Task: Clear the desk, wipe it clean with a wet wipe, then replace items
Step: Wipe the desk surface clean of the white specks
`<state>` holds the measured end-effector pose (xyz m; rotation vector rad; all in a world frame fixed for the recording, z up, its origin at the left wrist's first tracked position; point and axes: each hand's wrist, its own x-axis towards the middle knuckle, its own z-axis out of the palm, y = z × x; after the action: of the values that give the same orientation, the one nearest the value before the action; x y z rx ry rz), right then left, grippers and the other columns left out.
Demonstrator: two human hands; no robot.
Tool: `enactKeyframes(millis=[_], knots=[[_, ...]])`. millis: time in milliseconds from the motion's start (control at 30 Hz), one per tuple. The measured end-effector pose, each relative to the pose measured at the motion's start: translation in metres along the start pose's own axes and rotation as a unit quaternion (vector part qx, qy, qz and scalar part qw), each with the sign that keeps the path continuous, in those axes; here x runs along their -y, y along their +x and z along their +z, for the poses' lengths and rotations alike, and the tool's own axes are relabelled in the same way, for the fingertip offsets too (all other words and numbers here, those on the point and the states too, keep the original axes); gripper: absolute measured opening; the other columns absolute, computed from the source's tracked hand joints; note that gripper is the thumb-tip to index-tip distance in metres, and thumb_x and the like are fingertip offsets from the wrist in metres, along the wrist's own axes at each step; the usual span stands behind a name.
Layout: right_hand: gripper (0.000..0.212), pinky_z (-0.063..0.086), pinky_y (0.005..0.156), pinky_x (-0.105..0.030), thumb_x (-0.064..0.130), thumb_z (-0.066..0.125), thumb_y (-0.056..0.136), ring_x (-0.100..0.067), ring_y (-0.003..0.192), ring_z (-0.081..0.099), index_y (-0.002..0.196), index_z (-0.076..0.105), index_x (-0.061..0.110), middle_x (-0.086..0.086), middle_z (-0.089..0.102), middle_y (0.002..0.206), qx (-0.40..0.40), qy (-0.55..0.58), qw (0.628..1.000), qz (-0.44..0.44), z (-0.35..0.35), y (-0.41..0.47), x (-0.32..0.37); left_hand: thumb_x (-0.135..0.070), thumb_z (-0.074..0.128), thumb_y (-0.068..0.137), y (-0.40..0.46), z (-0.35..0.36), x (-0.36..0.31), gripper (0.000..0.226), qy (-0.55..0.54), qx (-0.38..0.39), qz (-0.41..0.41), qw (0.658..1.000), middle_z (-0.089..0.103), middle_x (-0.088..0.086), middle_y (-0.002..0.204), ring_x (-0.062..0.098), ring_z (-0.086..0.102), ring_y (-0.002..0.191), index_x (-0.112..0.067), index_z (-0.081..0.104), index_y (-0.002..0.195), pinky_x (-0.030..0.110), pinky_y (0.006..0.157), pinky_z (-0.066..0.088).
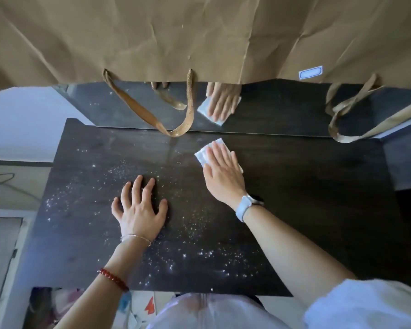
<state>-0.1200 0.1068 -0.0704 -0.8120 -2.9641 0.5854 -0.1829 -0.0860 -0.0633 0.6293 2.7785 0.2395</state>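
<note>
A dark wooden desk [306, 198] fills the middle of the view, its left and front parts speckled with pale crumbs or droplets [199, 252]. My right hand [222, 172] lies flat near the back centre, pressing a white wet wipe [205, 153] onto the desk; the wipe sticks out past the fingers to the left. My left hand [139, 210] rests palm down on the desk with fingers spread and nothing in it.
A mirror strip [282, 108] along the desk's back edge reflects my hand and the wipe. Brown paper bags [199, 36] cover the mirror above, their handles [176, 129] hanging down to the desk's back edge. Floor and clutter [64, 305] lie left and below.
</note>
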Motion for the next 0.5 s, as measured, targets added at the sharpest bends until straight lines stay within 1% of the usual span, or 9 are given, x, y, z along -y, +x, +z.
enactKeyframes(millis=[67,100,167,200,267,300,367,433,500], knots=[[0.047,0.032,0.101,-0.052,0.026,0.02,0.085,-0.031,0.128,0.033,0.122,0.045,0.013,-0.012,0.044,0.132,-0.05,-0.016,0.997,0.052,-0.014,-0.007,-0.037,-0.054,0.026,0.074,0.0,-0.002,-0.001,0.067,-0.005,0.002,-0.004,1.0,0.02,-0.003,0.151,0.021,0.005,0.139,-0.03,0.032,0.137,0.045,0.11,0.001],[0.049,0.035,0.097,-0.051,0.027,0.018,0.082,-0.032,0.125,0.036,0.119,0.047,0.011,-0.013,0.046,0.127,-0.073,-0.028,0.992,0.103,-0.021,-0.011,-0.056,-0.053,0.027,0.074,0.0,-0.004,-0.001,0.067,-0.006,0.004,-0.005,1.0,0.02,-0.002,0.151,0.021,0.005,0.139,-0.03,0.033,0.137,0.045,0.11,0.002],[0.058,0.03,0.101,-0.052,0.03,0.013,0.082,-0.035,0.129,0.031,0.125,0.043,0.005,-0.019,0.041,0.134,-0.099,-0.016,0.973,0.208,-0.031,-0.013,-0.083,-0.053,0.027,0.074,0.001,-0.006,-0.001,0.066,-0.006,0.006,-0.001,1.0,0.022,-0.002,0.151,0.021,0.007,0.138,-0.03,0.033,0.136,0.045,0.11,0.004],[0.058,0.026,0.104,-0.053,0.029,0.013,0.083,-0.035,0.132,0.027,0.127,0.041,0.004,-0.02,0.038,0.137,-0.106,0.005,0.962,0.252,-0.033,-0.011,-0.086,-0.053,0.026,0.075,0.001,-0.008,0.001,0.066,-0.002,0.009,0.005,1.0,0.022,-0.003,0.151,0.021,0.008,0.138,-0.031,0.033,0.137,0.045,0.109,0.005],[0.052,0.015,0.11,-0.052,0.025,0.02,0.09,-0.034,0.138,0.016,0.134,0.034,0.003,-0.021,0.028,0.146,-0.111,0.043,0.939,0.321,-0.029,-0.001,-0.073,-0.053,0.024,0.077,0.002,-0.011,0.005,0.064,0.0,0.022,0.016,1.0,0.021,-0.004,0.151,0.02,0.008,0.138,-0.033,0.031,0.138,0.044,0.109,0.005],[0.049,0.009,0.112,-0.05,0.022,0.025,0.093,-0.033,0.14,0.01,0.139,0.028,0.003,-0.02,0.02,0.15,-0.109,0.052,0.933,0.339,-0.025,0.005,-0.06,-0.053,0.024,0.078,0.003,-0.013,0.008,0.064,-0.008,0.028,0.019,0.999,0.022,-0.005,0.151,0.02,0.009,0.138,-0.034,0.03,0.138,0.044,0.109,0.006],[0.052,0.0,0.113,-0.047,0.019,0.032,0.096,-0.033,0.142,0.003,0.143,0.018,0.003,-0.021,0.01,0.153,-0.109,0.057,0.934,0.334,-0.011,0.016,-0.028,-0.052,0.023,0.079,0.006,-0.021,0.017,0.063,-0.055,0.031,0.029,0.998,0.029,-0.008,0.149,0.02,0.017,0.137,-0.033,0.033,0.138,0.044,0.108,0.012],[0.054,-0.002,0.113,-0.046,0.019,0.033,0.096,-0.033,0.142,0.0,0.143,0.014,0.002,-0.022,0.007,0.153,-0.105,0.056,0.947,0.299,0.006,0.025,0.01,-0.047,0.028,0.08,0.01,-0.031,0.03,0.059,-0.116,0.016,0.051,0.992,0.041,-0.006,0.142,0.023,0.03,0.131,-0.028,0.04,0.135,0.044,0.104,0.021],[0.056,-0.002,0.114,-0.046,0.02,0.034,0.095,-0.034,0.142,0.0,0.143,0.013,0.001,-0.022,0.006,0.153,-0.104,0.06,0.956,0.269,0.023,0.037,0.052,-0.043,0.029,0.08,0.017,-0.041,0.049,0.057,-0.143,-0.015,0.063,0.988,0.051,-0.001,0.134,0.026,0.041,0.124,-0.021,0.05,0.129,0.045,0.099,0.029]])
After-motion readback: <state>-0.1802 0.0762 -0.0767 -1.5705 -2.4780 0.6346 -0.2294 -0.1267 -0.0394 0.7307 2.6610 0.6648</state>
